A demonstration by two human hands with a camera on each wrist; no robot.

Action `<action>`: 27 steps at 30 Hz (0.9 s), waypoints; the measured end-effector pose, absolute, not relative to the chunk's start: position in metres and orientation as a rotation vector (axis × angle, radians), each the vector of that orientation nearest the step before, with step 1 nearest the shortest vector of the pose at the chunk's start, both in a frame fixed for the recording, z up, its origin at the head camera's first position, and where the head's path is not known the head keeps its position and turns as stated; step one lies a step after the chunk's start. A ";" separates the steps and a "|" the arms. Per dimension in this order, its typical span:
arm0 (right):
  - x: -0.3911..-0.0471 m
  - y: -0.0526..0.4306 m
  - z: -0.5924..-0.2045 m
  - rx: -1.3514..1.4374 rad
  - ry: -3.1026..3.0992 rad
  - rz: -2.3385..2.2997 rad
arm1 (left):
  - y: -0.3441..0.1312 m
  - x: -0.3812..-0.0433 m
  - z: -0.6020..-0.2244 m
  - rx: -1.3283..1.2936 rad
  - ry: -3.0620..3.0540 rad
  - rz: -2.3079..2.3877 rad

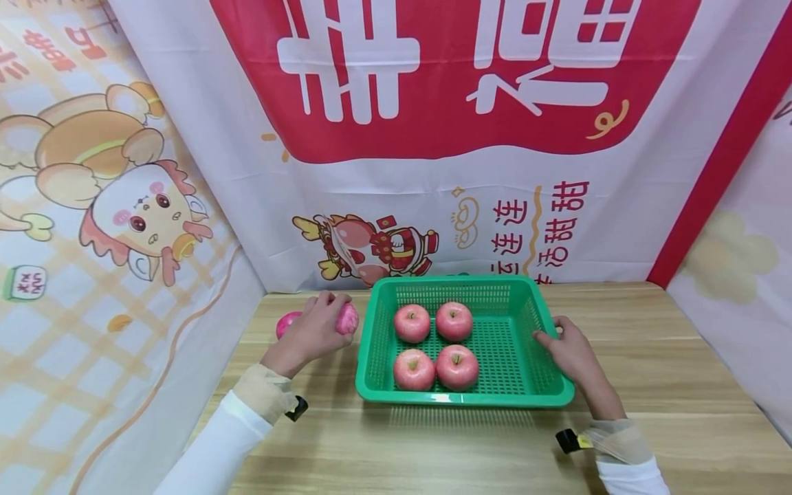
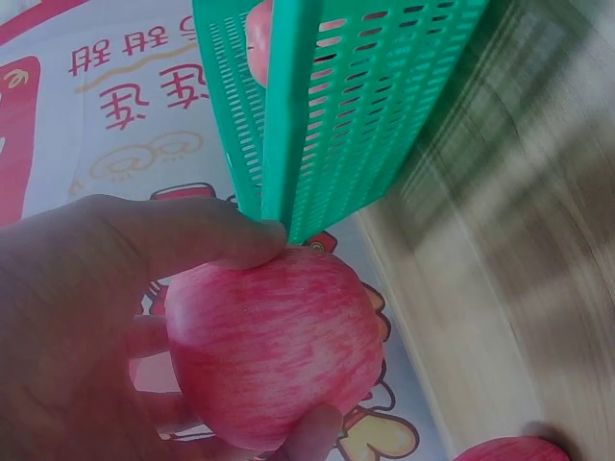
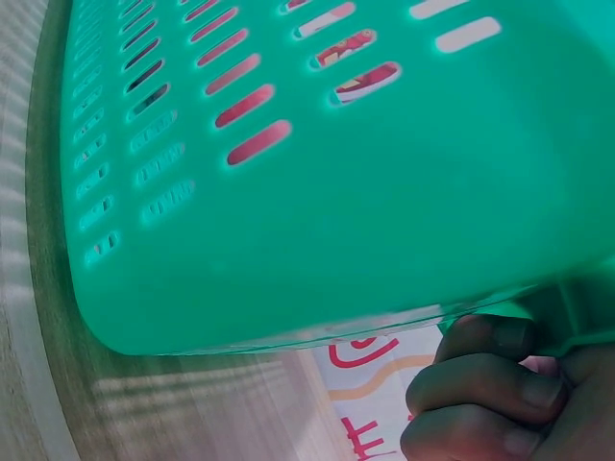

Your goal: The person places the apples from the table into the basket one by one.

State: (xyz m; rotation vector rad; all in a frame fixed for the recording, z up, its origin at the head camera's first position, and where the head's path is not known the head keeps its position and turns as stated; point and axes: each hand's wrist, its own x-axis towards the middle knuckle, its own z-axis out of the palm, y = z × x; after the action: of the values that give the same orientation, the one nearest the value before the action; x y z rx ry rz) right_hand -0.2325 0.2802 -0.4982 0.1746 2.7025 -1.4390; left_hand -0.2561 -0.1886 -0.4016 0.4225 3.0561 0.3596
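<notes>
My left hand (image 1: 314, 326) holds a pinkish-red apple (image 1: 348, 319), just left of the green plastic basket (image 1: 365, 364). In the left wrist view, thumb and fingers curl round that apple (image 2: 279, 346), and the basket's rim (image 2: 288, 125) is close by the thumb. Partly hidden behind the hand, another red apple (image 1: 287, 323) lies on the table. Several apples (image 1: 456, 368) sit in the left half of the basket. At the basket's right side, my right hand (image 1: 572, 350) grips the rim, with fingers (image 3: 485, 384) curled at its edge in the right wrist view.
The wood-grain table (image 1: 445, 460) extends in front of the basket and to its right. A white and red printed cloth (image 1: 371, 206) hangs directly behind the table. A patterned cloth (image 1: 124, 309) hangs along the left side, and another pale cloth (image 1: 742, 275) on the right.
</notes>
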 end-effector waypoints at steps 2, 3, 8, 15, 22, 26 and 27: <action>-0.233 0.280 -0.498 0.175 2.700 -1.440 | -0.187 -0.255 -0.401 0.418 3.053 0.367; -0.233 0.280 -0.499 0.175 2.697 -1.443 | -0.187 -0.254 -0.400 0.412 3.050 0.371; -0.232 0.279 -0.499 0.183 2.678 -1.458 | -0.182 -0.252 -0.399 0.405 3.039 0.366; -0.232 0.279 -0.498 0.185 2.675 -1.468 | -0.178 -0.251 -0.398 0.427 3.035 0.354; -0.232 0.278 -0.499 0.189 2.669 -1.477 | -0.177 -0.251 -0.398 0.439 3.038 0.351; -0.232 0.279 -0.499 0.189 2.670 -1.478 | -0.176 -0.251 -0.397 0.452 3.048 0.344; -0.232 0.279 -0.499 0.189 2.672 -1.479 | -0.176 -0.252 -0.396 0.454 3.050 0.345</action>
State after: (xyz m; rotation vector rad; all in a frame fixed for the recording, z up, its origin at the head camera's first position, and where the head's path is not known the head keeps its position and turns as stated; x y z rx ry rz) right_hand -0.2318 0.2790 -0.4991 0.1889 2.6716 -1.4785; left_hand -0.2515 -0.1762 -0.3963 0.4540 3.0499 0.3455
